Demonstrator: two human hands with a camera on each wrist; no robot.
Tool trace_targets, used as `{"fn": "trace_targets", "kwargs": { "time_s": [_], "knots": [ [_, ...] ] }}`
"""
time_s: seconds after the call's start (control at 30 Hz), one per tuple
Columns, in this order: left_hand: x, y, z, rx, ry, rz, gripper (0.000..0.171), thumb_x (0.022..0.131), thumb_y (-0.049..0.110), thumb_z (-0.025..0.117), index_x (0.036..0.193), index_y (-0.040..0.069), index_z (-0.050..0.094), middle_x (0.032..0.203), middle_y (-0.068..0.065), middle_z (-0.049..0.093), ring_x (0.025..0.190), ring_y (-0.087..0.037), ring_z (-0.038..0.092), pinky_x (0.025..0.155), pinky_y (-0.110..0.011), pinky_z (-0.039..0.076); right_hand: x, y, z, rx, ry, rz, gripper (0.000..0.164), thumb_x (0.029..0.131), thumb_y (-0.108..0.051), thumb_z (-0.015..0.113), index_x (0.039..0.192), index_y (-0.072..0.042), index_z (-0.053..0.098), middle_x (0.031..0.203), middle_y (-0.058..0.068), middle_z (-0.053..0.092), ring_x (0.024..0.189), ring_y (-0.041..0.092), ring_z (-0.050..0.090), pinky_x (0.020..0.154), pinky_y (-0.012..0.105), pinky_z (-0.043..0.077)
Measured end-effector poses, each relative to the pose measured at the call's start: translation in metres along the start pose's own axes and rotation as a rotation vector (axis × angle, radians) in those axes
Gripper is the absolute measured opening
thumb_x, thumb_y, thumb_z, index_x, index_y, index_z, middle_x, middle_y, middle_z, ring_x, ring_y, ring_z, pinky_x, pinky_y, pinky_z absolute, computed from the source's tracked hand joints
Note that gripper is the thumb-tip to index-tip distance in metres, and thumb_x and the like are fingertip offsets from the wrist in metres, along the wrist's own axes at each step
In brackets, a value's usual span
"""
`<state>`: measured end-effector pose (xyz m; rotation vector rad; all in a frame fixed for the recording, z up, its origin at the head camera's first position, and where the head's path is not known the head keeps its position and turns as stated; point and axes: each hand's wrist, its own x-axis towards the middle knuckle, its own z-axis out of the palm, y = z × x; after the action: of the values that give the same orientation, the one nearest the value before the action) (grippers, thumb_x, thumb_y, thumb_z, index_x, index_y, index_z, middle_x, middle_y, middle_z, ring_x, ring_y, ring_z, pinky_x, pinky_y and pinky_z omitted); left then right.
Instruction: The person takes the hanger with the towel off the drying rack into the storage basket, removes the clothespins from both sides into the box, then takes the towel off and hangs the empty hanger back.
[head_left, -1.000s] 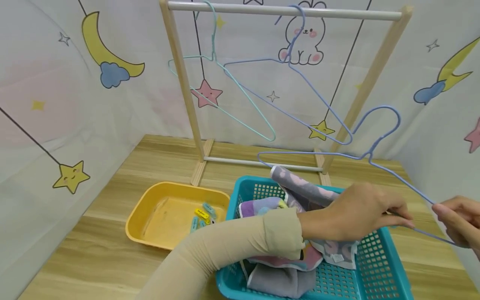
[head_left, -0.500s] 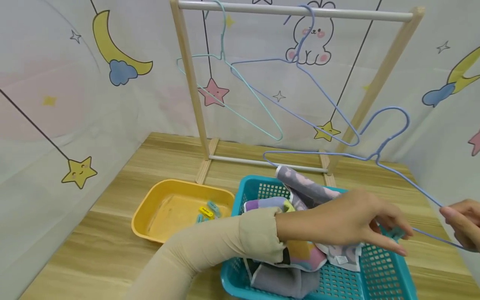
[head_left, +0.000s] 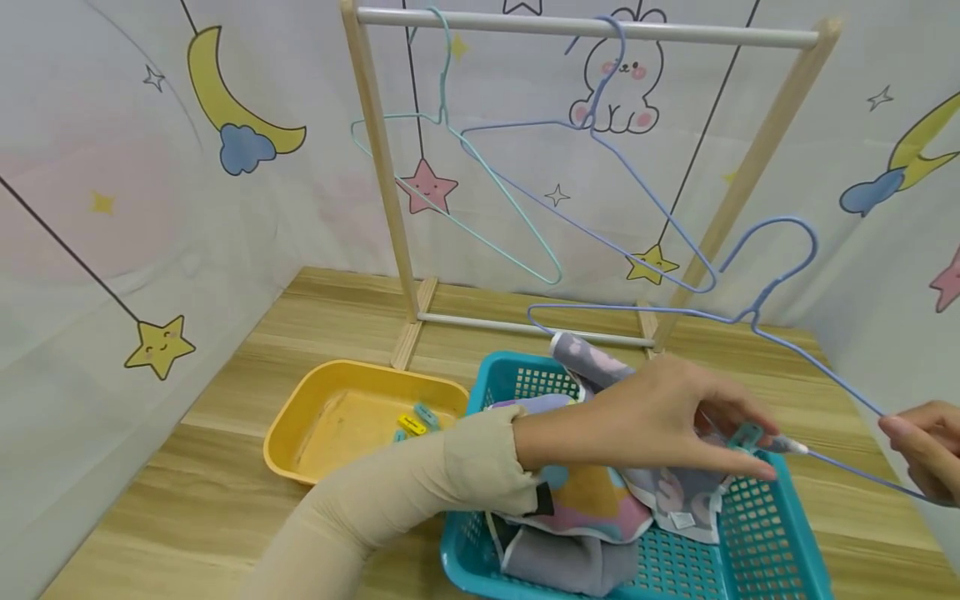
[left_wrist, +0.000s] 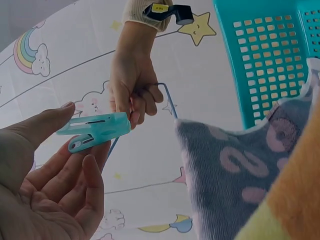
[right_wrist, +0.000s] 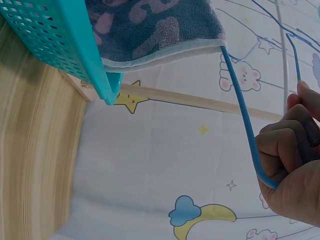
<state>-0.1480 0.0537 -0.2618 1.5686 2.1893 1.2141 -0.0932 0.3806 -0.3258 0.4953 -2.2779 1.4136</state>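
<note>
My left hand (head_left: pixel 645 421) pinches a teal clothespin (left_wrist: pixel 97 130) between thumb and fingers, over the laundry basket's right part. At the right edge of the head view, my right hand (head_left: pixel 926 442) grips one end of a blue wire hanger (head_left: pixel 765 292), whose hook points up. A grey-purple towel (left_wrist: pixel 225 165) with pink shapes hangs over the hanger's lower bar. Its pale edge (right_wrist: pixel 165 60) stops short of my right hand, with bare wire between. In the left wrist view the clothespin stands apart from the towel, overlapping the right hand behind it.
Folded towels (head_left: pixel 585 508) lie in the teal laundry basket (head_left: pixel 806 533). Left of it, a yellow basin (head_left: pixel 315 421) holds several clothespins (head_left: pixel 412 423). Behind stands a rack whose top rail (head_left: pixel 517 21) carries a mint hanger (head_left: pixel 517 208) and a blue hanger (head_left: pixel 645 179).
My left hand has drawn back left from the hanger's lower bar, bringing the clothespin into view. A towel corner on the bar now shows beside it. My right hand keeps its grip.
</note>
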Motion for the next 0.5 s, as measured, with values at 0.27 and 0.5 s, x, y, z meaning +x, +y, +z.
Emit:
{"fn": "trace_targets", "kwargs": {
  "time_s": [0.27, 0.5],
  "knots": [
    [-0.021, -0.012, -0.017, 0.013, 0.084, 0.009, 0.029, 0.086, 0.022, 0.081, 0.111, 0.011, 0.074, 0.096, 0.009, 0.071, 0.083, 0.011, 0.059, 0.075, -0.008, 0.049, 0.001, -0.001, 0.001, -0.052, -0.012, -0.018, 0.045, 0.099, 0.019, 0.038, 0.082, -0.016, 0.060, 0.044, -0.004, 0.032, 0.029, 0.018, 0.018, 0.027, 0.015, 0.016],
    [-0.036, -0.026, -0.025, -0.062, 0.129, 0.022, 0.027, 0.087, 0.015, 0.080, 0.111, 0.005, 0.073, 0.102, -0.003, 0.072, 0.083, 0.007, 0.061, 0.075, -0.014, 0.053, 0.001, 0.001, -0.001, 0.048, -0.030, -0.032, 0.044, 0.098, 0.020, 0.037, 0.083, -0.013, 0.063, 0.045, -0.003, 0.033, 0.029, 0.017, 0.018, 0.027, 0.015, 0.015]
  ]
}}
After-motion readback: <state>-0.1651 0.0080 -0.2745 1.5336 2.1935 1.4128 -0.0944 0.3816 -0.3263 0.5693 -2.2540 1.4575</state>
